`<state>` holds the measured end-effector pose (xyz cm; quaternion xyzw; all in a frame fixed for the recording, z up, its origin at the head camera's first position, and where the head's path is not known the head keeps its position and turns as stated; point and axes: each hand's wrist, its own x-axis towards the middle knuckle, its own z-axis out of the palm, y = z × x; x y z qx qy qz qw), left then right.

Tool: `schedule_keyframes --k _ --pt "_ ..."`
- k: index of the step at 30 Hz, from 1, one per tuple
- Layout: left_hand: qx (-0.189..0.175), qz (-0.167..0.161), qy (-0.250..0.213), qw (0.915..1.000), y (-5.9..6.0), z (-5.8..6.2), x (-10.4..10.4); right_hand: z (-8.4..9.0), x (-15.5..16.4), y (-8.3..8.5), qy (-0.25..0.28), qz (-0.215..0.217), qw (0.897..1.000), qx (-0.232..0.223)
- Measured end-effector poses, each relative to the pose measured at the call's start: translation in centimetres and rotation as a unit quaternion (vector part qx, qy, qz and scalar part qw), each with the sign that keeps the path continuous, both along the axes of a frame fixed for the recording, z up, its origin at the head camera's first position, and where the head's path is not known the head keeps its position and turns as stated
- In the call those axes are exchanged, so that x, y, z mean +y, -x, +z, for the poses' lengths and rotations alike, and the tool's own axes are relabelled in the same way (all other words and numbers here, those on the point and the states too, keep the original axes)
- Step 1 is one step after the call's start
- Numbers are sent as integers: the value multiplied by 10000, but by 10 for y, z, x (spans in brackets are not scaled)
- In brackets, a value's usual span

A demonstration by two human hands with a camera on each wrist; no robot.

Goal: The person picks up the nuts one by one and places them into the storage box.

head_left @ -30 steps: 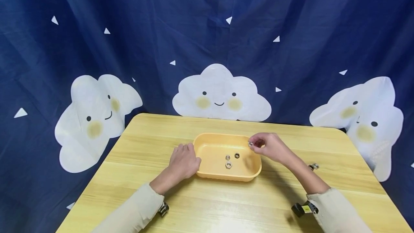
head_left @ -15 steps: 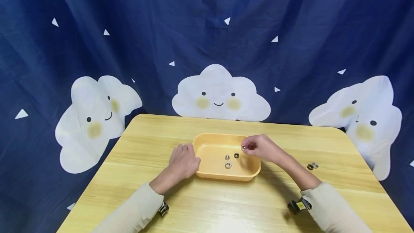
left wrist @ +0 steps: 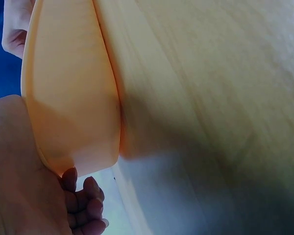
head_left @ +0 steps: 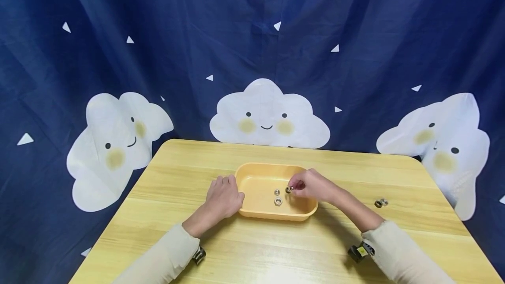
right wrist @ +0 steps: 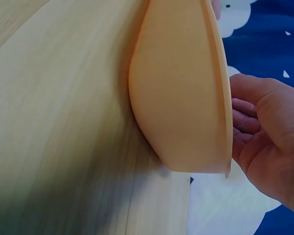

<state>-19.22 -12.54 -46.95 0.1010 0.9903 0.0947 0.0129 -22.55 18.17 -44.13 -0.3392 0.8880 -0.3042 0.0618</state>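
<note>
Your right hand (head_left: 311, 186) reaches into the orange tray (head_left: 252, 172), its fingers curled and pinching a small metal nut (head_left: 289, 189) low over the tray floor. Your left hand (head_left: 223, 197) rests against the tray's left wall, fingers relaxed and straight along the rim, steadying it. Two nuts (head_left: 278, 197) already lie inside the tray, so by my judgement about half the work is done; two more nuts (head_left: 381, 203) wait on the desk (head_left: 189, 165) well to the right, apart from the tray. The desk is pale wood with rounded corners. Behind it hangs a dark blue curtain (head_left: 197, 34) printed with smiling white clouds and small triangles.
</note>
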Motion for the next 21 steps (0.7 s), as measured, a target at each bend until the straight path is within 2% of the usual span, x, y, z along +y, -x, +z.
schedule_keyframes --k 7,15,21 --pt "2 8 8 10000 0 0 0 -7 -7 2 -509 397 9978 126" --pt "-20 45 -38 10000 1 0 -1 -12 -16 2 -1185 807 9860 857" --pt "-53 55 -86 9999 1 -1 0 -14 -19 1 -1267 916 9848 761"
